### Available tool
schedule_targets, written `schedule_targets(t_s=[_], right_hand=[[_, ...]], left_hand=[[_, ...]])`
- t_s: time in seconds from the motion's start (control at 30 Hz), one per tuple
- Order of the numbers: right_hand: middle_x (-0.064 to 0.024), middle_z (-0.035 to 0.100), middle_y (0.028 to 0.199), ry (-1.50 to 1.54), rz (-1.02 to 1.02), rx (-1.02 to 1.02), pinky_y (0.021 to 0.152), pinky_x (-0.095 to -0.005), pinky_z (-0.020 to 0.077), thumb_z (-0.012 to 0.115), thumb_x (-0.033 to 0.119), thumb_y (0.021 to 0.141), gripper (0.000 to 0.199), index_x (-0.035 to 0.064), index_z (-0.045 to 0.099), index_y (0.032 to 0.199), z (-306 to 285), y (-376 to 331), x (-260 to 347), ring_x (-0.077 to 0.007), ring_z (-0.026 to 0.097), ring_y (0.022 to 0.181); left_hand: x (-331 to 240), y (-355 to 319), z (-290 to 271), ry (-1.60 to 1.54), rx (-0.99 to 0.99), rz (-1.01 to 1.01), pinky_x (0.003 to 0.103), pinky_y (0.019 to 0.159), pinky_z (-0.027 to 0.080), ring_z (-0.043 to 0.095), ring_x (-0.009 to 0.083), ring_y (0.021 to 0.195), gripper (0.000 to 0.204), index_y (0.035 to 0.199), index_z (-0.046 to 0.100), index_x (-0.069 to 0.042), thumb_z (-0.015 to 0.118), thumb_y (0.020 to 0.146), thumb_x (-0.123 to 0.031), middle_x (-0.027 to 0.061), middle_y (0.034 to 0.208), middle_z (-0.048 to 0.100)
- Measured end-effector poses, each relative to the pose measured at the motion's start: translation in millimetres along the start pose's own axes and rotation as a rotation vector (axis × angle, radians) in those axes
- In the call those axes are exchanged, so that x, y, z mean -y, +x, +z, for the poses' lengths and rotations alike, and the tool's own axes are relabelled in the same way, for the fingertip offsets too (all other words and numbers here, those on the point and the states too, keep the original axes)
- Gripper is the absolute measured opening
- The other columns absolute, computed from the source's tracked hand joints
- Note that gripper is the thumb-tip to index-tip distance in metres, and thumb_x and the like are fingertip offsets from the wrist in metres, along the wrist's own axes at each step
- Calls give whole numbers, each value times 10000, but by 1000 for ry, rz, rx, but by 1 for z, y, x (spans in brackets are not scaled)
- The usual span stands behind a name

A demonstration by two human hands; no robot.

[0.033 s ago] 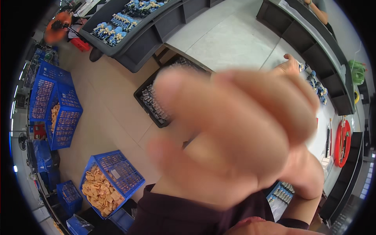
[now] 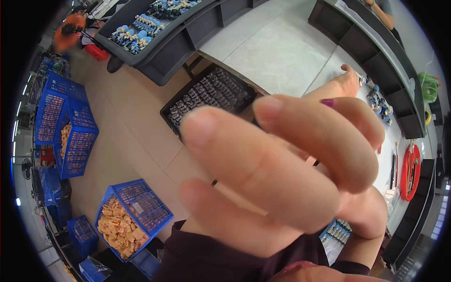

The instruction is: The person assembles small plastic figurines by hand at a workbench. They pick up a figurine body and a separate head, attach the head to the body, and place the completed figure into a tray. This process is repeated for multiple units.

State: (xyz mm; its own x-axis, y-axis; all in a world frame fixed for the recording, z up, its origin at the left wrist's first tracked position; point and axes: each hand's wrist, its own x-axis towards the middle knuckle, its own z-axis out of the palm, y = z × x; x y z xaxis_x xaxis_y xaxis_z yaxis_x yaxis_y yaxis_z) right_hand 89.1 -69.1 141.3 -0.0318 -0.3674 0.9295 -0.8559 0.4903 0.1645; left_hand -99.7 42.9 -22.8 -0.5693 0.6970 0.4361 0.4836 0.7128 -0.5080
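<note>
Hands (image 2: 291, 188), two, right grip (image 2: 292, 190) loosely open, contents unclear, left grip (image 2: 348, 84) unclear, one red tray (image 2: 409, 190)

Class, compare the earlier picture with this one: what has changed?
The upper fingers of the near right hand have shifted lower in the view, uncovering more of the black tray. No grasp or release is visible. The farther left hand and the blue crate of tan pieces stayed put.

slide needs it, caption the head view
A hand fills the foreground, with a black tray and a blue crate of tan parts beyond.
</note>
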Motion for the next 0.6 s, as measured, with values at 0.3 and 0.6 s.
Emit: schedule_targets(t_s=[0.3, 0.6], right_hand=[[-104, 634, 875, 67, -84, -52, 672, -302, 471, 691, 59, 638, 261, 72, 536, 847, 3, -1, -10, -256, 572, 741], [-113, 619, 984, 30, -55, 10, 750, -335, 468, 632, -37, 624, 422, 201, 575, 967, 16, -19, -25, -273, 566, 852]], left_hand=[[0, 6, -7, -21, 11, 1, 506, 720, 410, 548, 316, 870, 281, 1015, 586, -32, 469, 831, -208, 165, 942, 579], [19, -24, 9, 12, 82, -66, 493, 728, 413, 549, 302, 876, 266, 1003, 583, -38, 473, 825, -203, 150, 931, 578]])
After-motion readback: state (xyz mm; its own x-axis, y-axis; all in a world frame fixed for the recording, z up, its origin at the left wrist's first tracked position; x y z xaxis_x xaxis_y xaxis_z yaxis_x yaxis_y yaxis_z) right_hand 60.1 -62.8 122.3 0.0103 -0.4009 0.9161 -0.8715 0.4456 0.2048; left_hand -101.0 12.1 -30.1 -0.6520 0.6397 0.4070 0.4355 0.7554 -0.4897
